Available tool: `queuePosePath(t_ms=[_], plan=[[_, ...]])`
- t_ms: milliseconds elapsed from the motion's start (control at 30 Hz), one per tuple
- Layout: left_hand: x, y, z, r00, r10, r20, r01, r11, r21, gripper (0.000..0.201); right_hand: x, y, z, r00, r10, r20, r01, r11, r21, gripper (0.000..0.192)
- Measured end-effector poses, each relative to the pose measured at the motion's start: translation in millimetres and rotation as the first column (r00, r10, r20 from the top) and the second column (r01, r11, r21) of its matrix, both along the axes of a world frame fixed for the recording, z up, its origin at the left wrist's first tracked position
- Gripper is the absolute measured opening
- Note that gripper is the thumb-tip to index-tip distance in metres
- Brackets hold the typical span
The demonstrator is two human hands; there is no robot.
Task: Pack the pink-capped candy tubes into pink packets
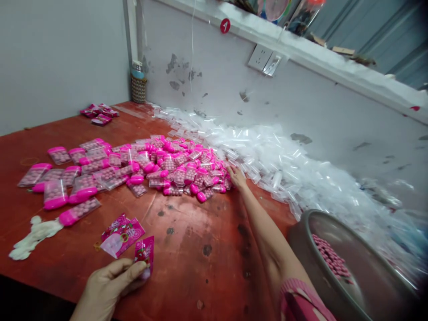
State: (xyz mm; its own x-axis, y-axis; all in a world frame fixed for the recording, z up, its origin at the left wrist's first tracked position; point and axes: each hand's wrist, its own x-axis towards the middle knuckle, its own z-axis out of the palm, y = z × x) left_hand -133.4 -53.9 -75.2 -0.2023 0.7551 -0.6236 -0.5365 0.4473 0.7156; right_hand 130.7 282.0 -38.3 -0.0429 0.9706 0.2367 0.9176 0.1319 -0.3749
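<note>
My left hand (112,283) pinches a small pink printed packet (145,250) near the table's front edge. Just behind it lie further pink printed packets (122,232), one with a pale, clear front. My right hand (237,177) is stretched far forward, its fingers extended at the right end of a pile of small clear boxes (187,171) with bright pink caps, filled with pink balls. Whether the fingertips touch a box is hard to tell. Close to the right hand, a long heap of clear plastic cases (267,151) runs along the wall.
At right stands a grey-brown basin (302,227) holding pink balls (331,258). White gloves (35,236) lie at the left front. Several pink packets (98,112) rest at the back left, and a bottle in a woven holder (138,87) stands in the corner. A shelf (301,44) crosses above.
</note>
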Motion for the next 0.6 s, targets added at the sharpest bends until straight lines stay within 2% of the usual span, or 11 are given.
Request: queuePosePath(t_ms=[67,167,333,600], plan=[[-0.8,0.6,-0.4,0.997,0.066,0.027,-0.066,0.998,-0.003,0.016,-4.0,1.6,-12.4,1.000,-0.010,0.020,0.012,0.999,-0.052,0.050],[-1.9,1.1,-0.1,0.989,0.138,0.049,-0.138,0.990,0.005,0.017,-14.8,-13.2,-24.8,0.999,0.001,0.038,0.003,0.996,-0.086,0.049],[-1.6,0.0,4.6,0.986,0.154,0.065,-0.157,0.987,0.034,0.016,-37.5,-60.0,-31.1,0.997,0.060,0.057,-0.056,0.996,-0.067,0.045],[0.8,-6.5,13.2,0.980,0.196,0.041,-0.199,0.976,0.089,0.015,-81.8,-137.2,-32.5,0.997,0.058,0.047,-0.055,0.996,-0.072,0.046]])
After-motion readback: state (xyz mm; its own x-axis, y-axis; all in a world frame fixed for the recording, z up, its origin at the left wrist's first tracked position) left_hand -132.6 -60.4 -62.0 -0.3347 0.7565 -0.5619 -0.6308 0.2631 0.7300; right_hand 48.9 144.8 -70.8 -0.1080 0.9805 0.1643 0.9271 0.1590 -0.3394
